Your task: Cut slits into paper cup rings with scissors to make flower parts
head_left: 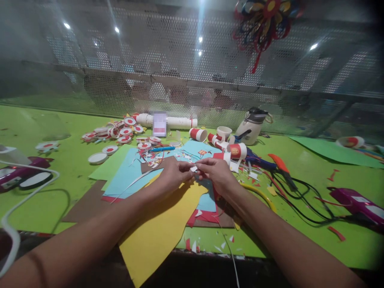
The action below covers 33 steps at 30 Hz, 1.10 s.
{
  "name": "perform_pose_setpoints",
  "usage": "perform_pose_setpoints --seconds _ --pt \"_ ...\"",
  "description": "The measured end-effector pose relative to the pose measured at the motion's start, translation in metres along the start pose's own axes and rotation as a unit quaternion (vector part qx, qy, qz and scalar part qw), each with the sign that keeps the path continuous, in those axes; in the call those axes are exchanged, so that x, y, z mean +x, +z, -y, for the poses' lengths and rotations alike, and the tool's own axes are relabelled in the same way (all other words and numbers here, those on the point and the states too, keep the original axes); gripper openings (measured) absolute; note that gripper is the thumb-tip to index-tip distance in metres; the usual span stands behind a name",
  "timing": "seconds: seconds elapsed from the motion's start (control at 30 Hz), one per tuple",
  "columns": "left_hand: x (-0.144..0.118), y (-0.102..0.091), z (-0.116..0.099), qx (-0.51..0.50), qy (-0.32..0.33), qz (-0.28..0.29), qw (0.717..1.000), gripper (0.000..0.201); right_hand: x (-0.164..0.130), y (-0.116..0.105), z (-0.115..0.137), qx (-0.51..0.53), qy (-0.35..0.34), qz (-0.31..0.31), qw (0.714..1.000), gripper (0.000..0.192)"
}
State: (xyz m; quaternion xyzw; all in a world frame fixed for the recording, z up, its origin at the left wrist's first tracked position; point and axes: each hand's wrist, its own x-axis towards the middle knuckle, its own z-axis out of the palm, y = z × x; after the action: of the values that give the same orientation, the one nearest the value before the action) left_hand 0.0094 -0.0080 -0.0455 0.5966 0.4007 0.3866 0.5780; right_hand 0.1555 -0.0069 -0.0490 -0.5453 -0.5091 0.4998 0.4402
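A small white piece of paper (194, 169) is pinched between the fingertips of my left hand (175, 172) and my right hand (214, 171). Both hands are closed and meet over the middle of the table. Below them lies a large yellow sheet of paper (159, 224), its near corner hanging past the table edge. Light blue sheets (123, 176) and brown card (84, 204) are stacked under and around it. Small paper scraps (154, 162) are scattered just beyond my left hand, near a blue pen (162, 149).
Several red-and-white paper discs (126, 131) are heaped at the back left. Cut paper cups (237, 151) lie beyond my right hand, near a jug (251, 126). A glue gun (261, 162), an orange-handled tool (279, 166), cables (309, 200) and a purple device (357, 206) occupy the right side.
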Motion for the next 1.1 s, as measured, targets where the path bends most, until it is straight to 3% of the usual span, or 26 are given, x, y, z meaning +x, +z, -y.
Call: perform_pose_setpoints --seconds 0.3,0.6,0.83,1.1 --pt "-0.001 -0.006 0.002 -0.111 -0.026 0.071 0.991 0.026 0.001 -0.003 -0.002 -0.017 -0.064 -0.005 0.998 0.014" --pt "-0.001 -0.009 -0.003 -0.143 -0.052 0.022 0.988 0.022 0.002 -0.003 -0.001 -0.055 -0.137 -0.027 0.989 0.013" --pt "-0.001 -0.010 -0.006 -0.145 -0.033 0.018 0.989 0.012 -0.003 -0.003 0.006 -0.054 -0.202 -0.035 0.977 0.011" --pt "-0.005 -0.008 -0.012 -0.113 -0.024 0.019 0.993 0.017 0.001 -0.001 0.001 -0.047 -0.275 -0.088 0.956 0.006"
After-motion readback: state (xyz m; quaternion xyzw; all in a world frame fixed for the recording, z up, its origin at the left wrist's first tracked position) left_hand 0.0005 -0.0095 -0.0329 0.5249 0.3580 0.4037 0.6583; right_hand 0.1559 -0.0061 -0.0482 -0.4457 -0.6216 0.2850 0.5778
